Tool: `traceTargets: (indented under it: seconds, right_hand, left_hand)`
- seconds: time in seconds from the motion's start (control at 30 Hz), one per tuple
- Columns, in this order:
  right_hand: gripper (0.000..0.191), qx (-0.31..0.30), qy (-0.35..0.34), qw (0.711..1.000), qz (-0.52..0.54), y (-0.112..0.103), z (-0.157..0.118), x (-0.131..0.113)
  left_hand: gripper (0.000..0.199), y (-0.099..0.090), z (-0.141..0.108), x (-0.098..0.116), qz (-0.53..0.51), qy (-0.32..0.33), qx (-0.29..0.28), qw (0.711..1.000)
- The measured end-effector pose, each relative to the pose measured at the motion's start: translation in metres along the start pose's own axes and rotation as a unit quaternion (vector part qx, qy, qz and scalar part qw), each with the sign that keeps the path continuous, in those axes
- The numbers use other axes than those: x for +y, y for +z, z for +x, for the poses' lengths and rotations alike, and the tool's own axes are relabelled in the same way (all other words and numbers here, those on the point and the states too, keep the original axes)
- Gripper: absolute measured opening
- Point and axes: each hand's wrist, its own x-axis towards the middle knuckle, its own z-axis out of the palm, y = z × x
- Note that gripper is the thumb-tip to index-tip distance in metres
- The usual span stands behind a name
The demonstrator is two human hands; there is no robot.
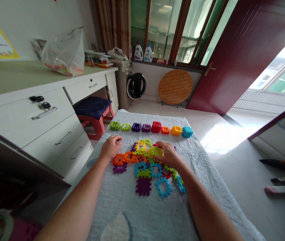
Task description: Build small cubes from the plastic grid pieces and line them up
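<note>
My right hand (169, 154) has its fingers closed on a yellow-green interlocking plastic tile (157, 151) above the middle of a loose pile. My left hand (110, 148) rests on the cloth left of the pile, fingers curled; whatever may be inside them is hidden. Nearest to it lies an orange window tile (118, 159), with a purple tile (119, 168) below. A yellow window tile (140, 146) lies between the hands. Closer to me are a solid purple tile (144, 186) and a blue frame tile (163, 187).
Along the table's far side runs a row of tile stacks, among them a green one (114, 126), a red one (156, 127) and a blue one (187, 132). A grey-blue cloth (157, 221) covers the table. White drawers (57, 137) and a stool (93, 108) stand left.
</note>
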Motion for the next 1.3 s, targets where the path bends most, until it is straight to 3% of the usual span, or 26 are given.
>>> traceTargets:
  seconds: [0.43, 0.67, 0.77, 1.07, 1.3]
  right_hand:
    - [0.048, 0.021, -0.044, 0.999, -0.001, 0.009, 0.002, 0.002]
    - [0.051, 0.157, -0.015, 0.985, 0.064, -0.015, 0.001, 0.021]
    - [0.05, 0.179, -0.004, 0.981, 0.081, -0.023, 0.0, 0.029]
    - [0.044, 0.129, -0.03, 0.991, -0.009, -0.006, 0.012, 0.017]
    - [0.044, 0.068, 0.058, 0.989, -0.118, -0.005, 0.049, 0.019]
  left_hand:
    - [0.026, 0.0, 0.001, 0.001, 0.007, -0.007, 0.002, 1.0]
    - [0.026, 0.001, 0.001, 0.0, 0.01, -0.01, -0.003, 1.0]
    - [0.026, 0.003, 0.002, -0.002, 0.008, -0.013, -0.003, 1.0]
    - [0.027, 0.002, 0.001, -0.002, 0.008, -0.005, 0.002, 1.0]
    - [0.027, 0.0, 0.001, 0.0, 0.006, -0.01, -0.001, 1.0]
